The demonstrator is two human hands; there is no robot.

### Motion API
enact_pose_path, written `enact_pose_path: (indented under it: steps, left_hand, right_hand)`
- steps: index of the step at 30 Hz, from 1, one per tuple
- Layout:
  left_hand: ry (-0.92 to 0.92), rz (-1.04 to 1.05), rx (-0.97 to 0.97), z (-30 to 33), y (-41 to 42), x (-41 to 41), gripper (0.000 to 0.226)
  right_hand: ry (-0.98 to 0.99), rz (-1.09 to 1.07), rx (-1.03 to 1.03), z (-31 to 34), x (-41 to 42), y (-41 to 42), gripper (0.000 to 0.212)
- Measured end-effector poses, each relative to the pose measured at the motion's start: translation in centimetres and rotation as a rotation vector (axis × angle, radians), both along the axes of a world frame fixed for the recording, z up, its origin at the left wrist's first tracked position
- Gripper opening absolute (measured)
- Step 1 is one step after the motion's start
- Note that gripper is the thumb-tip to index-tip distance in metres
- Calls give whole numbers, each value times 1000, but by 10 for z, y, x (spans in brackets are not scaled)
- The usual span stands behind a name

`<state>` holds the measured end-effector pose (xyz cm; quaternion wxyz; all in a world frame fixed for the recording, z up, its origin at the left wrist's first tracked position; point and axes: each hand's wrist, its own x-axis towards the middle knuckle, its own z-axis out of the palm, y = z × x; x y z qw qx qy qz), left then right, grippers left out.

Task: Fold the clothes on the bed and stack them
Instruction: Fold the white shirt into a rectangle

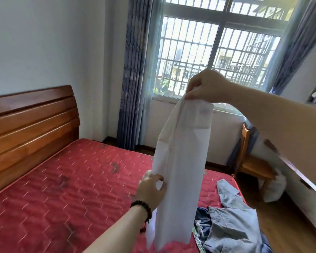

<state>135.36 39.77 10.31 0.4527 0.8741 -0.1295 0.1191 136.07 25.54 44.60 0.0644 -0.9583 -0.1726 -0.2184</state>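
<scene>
Both hands pinched a white garment (179, 170) hanging upright: right hand (206, 86) at its 12 o'clock end, left hand (150, 191) gripping its 9 o'clock edge, over the bed (62, 189).

The garment (179, 161) held up over the bed is plain white, while the mattress (62, 189) beneath it is red, quilted with a pattern of short pale dashes and marked with dark smudges. The headboard (31, 128) is reddish-brown wood, the clothes (232, 221) heaped at the bed's edge are pale grey-blue with a darker blue denim piece among them, and the bracelet (142, 207) on the left wrist is of dark, near-black beads. The curtains (133, 70) are blue-grey with a darker branching print, the walls (44, 42) are white, and the chair (252, 161) is light orange-brown wood.
</scene>
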Motion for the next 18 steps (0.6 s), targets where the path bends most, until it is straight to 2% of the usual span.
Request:
enact_pose_path:
  steps: [4,7,12,16,18]
  left_hand:
    - [31,94,-1,0,-34,0,29]
    - [64,28,-147,5,-39,5,37]
    - [46,-20,-314,11,-39,7,30]
    - [29,-7,-195,5,-33,5,21]
    - [99,-33,-257,3,-20,3,20]
  right_hand:
    - [-53,4,-14,12,-13,-22,8]
    - [-81,-11,3,22,-23,-43,9]
    - [-73,-27,76,27,-46,-75,6]
    - [-71,-45,99,26,-66,-83,4]
    - [-86,-78,94,27,-78,-84,8]
